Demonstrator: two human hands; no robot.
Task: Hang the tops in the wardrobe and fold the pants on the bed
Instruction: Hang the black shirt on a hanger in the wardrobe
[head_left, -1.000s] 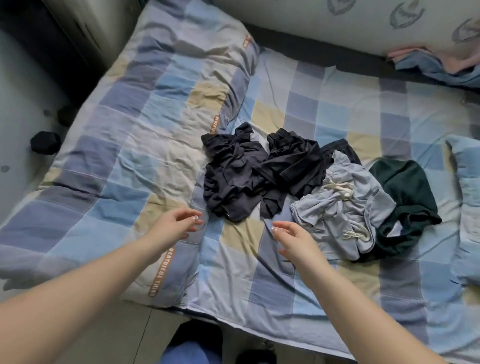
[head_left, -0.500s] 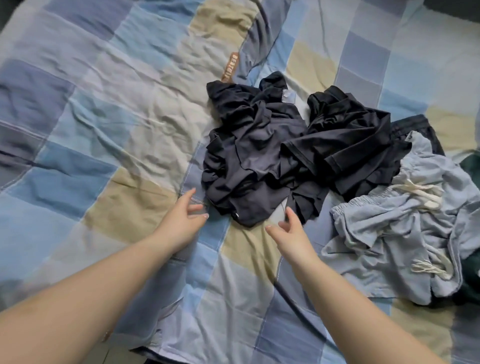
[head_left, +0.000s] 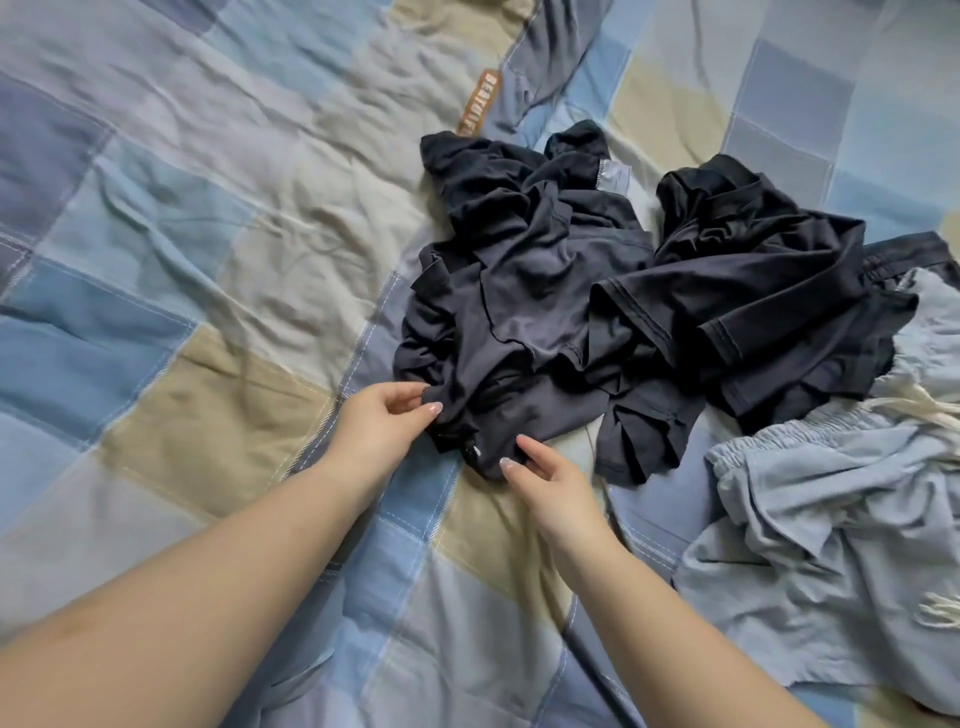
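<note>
Both our bare forearms reach forward; our left hand and right hand pinch with curled fingers, thumbs opposed, close together.

Left hand and right hand pinch near edge of dark crumpled garment on checked bed; light-blue drawstring pants lie right.
</note>
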